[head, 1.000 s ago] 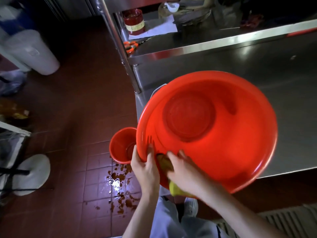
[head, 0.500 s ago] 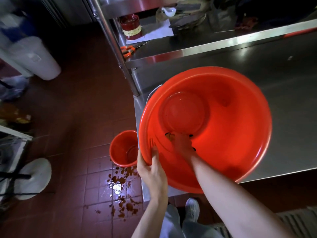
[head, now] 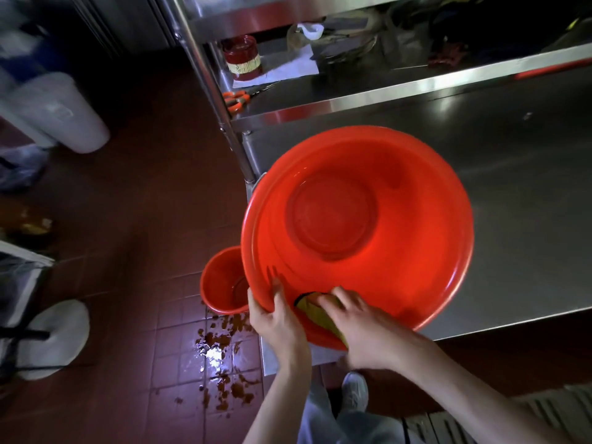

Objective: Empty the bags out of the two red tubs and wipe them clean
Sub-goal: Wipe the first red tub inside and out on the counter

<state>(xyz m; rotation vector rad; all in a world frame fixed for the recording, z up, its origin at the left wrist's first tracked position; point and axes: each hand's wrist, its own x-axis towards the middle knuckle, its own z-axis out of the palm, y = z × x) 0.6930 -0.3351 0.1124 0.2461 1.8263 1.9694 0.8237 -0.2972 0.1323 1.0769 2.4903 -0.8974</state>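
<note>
A big red tub (head: 368,219) is tilted toward me over the corner of the steel table (head: 512,219), with no bags inside it. My left hand (head: 278,322) grips its near rim, thumb inside the wall. My right hand (head: 358,322) presses a yellow cloth (head: 315,310) against the near rim of the tub. A smaller red tub (head: 221,283) stands on the floor to the left, partly hidden behind the big one.
Brown spill and wet patch (head: 221,347) lie on the red floor tiles below the small tub. A shelf behind holds a red jar (head: 242,57), orange scissors (head: 235,99) and paper. A white bin (head: 61,113) stands at far left; my shoe (head: 354,389) shows below.
My right hand drew back from deep inside the tub to its near rim, with the yellow cloth showing again. The tub stays tilted in my left hand.
</note>
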